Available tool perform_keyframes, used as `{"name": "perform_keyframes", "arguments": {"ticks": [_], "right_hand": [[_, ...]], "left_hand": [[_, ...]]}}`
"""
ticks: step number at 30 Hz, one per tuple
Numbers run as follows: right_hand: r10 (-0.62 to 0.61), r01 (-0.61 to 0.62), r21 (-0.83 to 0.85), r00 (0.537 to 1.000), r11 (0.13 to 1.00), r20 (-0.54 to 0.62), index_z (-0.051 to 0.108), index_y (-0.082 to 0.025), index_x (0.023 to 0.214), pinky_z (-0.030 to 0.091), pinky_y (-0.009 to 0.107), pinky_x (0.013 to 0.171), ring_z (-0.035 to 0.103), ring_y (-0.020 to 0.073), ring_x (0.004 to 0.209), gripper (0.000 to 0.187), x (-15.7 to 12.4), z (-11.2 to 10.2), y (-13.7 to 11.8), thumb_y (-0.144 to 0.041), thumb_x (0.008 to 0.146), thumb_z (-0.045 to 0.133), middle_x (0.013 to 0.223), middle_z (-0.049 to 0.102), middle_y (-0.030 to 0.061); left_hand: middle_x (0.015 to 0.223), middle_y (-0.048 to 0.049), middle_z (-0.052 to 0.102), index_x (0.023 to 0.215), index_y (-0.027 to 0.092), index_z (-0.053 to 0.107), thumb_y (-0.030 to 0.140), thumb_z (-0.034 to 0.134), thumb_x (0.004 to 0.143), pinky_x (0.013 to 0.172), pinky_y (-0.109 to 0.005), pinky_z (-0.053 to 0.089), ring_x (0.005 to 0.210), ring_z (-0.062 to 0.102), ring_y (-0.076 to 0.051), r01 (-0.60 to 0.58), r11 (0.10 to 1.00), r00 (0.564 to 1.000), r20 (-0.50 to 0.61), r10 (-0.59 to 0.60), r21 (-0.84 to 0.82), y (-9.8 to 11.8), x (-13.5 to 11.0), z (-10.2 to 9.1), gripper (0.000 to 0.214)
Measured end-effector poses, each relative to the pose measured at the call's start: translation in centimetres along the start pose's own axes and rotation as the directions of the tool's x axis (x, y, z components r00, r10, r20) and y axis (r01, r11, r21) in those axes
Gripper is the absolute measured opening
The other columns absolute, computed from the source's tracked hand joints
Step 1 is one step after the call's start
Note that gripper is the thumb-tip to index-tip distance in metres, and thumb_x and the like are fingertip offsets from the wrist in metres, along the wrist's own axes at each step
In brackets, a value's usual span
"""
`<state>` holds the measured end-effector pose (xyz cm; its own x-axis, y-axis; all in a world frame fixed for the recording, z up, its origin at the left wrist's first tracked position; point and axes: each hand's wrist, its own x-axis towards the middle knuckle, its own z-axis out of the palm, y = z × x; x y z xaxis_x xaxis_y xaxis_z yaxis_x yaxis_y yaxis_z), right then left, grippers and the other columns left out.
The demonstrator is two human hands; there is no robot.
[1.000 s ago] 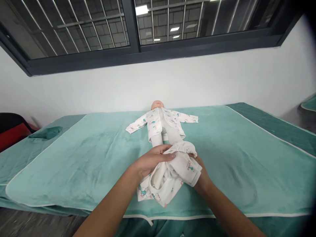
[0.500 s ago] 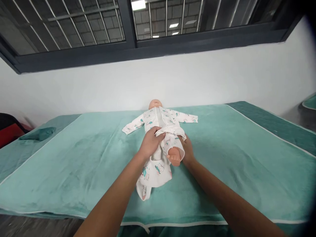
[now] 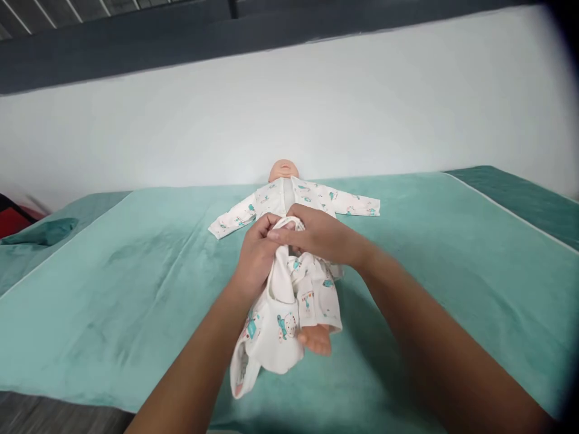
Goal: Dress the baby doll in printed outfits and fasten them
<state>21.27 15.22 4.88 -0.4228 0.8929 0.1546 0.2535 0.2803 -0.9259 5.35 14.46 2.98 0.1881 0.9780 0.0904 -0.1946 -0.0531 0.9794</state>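
Note:
A baby doll (image 3: 283, 170) lies on its back, head toward the wall, in a white printed jacket (image 3: 270, 199) with both sleeves spread. White printed baby pants (image 3: 278, 328) cover one of its legs; a bare foot (image 3: 316, 339) pokes out of that cuff. The other pant leg hangs loose at the left. My left hand (image 3: 257, 250) grips the waistband from the left. From the right, my right hand (image 3: 316, 232) pinches the same waistband beside it, thumb on top. The doll's other leg is hidden behind my hands and the cloth.
A green padded mat (image 3: 149, 259) with white piping spreads under the doll. Behind it rises a white wall (image 3: 344, 114), with a dark window frame (image 3: 136, 45) above. A red and black object (image 3: 13, 220) sits at the far left, beside a folded green flap (image 3: 43, 232).
My right hand has left the covered leg's outer side and come over to the waistband beside my left hand. The waistband is pulled up, and the view has tilted down closer.

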Motion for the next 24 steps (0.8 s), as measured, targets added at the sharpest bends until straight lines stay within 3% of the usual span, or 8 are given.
{"name": "perform_keyframes", "arguments": {"ticks": [2,4,6,8,13,17,20,24], "right_hand": [[0.003,-0.019,0.131,0.992,0.991,0.123,0.055,-0.02,0.07,0.034,0.024,0.05,0.047,0.0106,0.053,0.032,1.3,-0.3,1.2,-0.046,0.084,0.069,0.058,0.056,-0.0033],[-0.009,-0.055,0.288,0.976,0.956,0.219,0.052,-0.019,0.062,0.028,0.023,0.047,0.038,0.0081,0.048,0.04,1.5,-0.4,2.9,-0.047,0.084,0.068,0.051,0.048,-0.0049],[-0.033,-0.073,0.449,0.974,0.891,0.223,0.049,-0.019,0.06,0.025,0.023,0.045,0.033,0.0068,0.045,0.041,1.2,-0.5,4.4,-0.045,0.084,0.071,0.049,0.044,-0.0064],[-0.056,-0.051,0.583,0.985,0.811,0.165,0.049,-0.019,0.061,0.027,0.022,0.046,0.036,0.0065,0.046,0.038,0.8,-0.5,5.3,-0.039,0.082,0.074,0.052,0.047,-0.006],[-0.044,-0.083,0.781,0.989,0.619,0.14,0.06,-0.018,0.069,0.047,0.024,0.059,0.061,0.0123,0.064,0.022,0.7,-0.3,5.3,-0.027,0.074,0.079,0.076,0.065,0.0009],[-0.028,-0.173,0.848,0.976,0.502,0.215,0.056,-0.019,0.072,0.051,0.027,0.061,0.065,0.0158,0.066,0.019,0.8,0.2,5.2,-0.024,0.076,0.074,0.074,0.068,0.0025],[-0.094,-0.173,0.9,0.969,0.4,0.228,0.049,-0.021,0.068,0.046,0.023,0.051,0.056,0.0121,0.052,0.022,0.8,0.6,5.0,-0.022,0.08,0.067,0.06,0.059,-0.0021],[-0.16,-0.149,0.951,0.967,0.271,0.197,0.036,-0.02,0.063,0.042,0.019,0.052,0.03,0.0031,0.037,0.032,0.8,0.9,4.7,-0.017,0.079,0.064,0.048,0.039,-0.0106]], "left_hand": [[0.057,0.0044,0.056,0.077,0.019,0.054,0.036,0.073,0.08,0.053,-0.022,0.042,0.05,0.051,-0.01,0.049,0.998,0.998,0.039,-0.048,-0.039,-0.4,0.5,0.1,0.026],[0.056,0.0021,0.058,0.075,0.018,0.053,0.038,0.072,0.081,0.051,-0.022,0.04,0.05,0.052,-0.011,0.143,0.988,0.978,0.164,-0.133,-0.052,-0.7,0.6,-0.6,0.029],[0.056,-0.0006,0.059,0.077,0.018,0.054,0.046,0.07,0.082,0.049,-0.023,0.038,0.05,0.053,-0.013,0.227,0.973,0.922,0.334,-0.197,-0.052,-1.0,0.5,-1.7,0.032],[0.056,-0.0018,0.058,0.084,0.017,0.058,0.053,0.066,0.083,0.048,-0.024,0.036,0.049,0.051,-0.013,0.274,0.959,0.871,0.441,-0.215,-0.074,-1.2,0.5,-2.7,0.037],[0.06,-0.0006,0.057,0.086,0.015,0.059,0.038,0.074,0.08,0.052,-0.021,0.037,0.052,0.049,-0.009,0.282,0.947,0.901,0.381,-0.207,-0.153,-1.7,0.8,-3.0,0.028],[0.069,-0.0007,0.061,0.084,0.015,0.059,0.029,0.076,0.078,0.054,-0.019,0.044,0.056,0.055,-0.009,0.283,0.926,0.93,0.308,-0.201,-0.248,-2.0,0.6,-2.5,0.023],[0.075,-0.0036,0.066,0.087,0.014,0.062,0.03,0.076,0.078,0.057,-0.022,0.049,0.061,0.061,-0.012,0.303,0.914,0.923,0.323,-0.21,-0.27,-2.1,0.4,-2.6,0.022],[0.077,-0.0055,0.071,0.094,0.013,0.068,0.023,0.076,0.075,0.061,-0.023,0.051,0.065,0.066,-0.015,0.321,0.918,0.91,0.343,-0.232,-0.232,-2.2,0.7,-3.2,0.024]]}}
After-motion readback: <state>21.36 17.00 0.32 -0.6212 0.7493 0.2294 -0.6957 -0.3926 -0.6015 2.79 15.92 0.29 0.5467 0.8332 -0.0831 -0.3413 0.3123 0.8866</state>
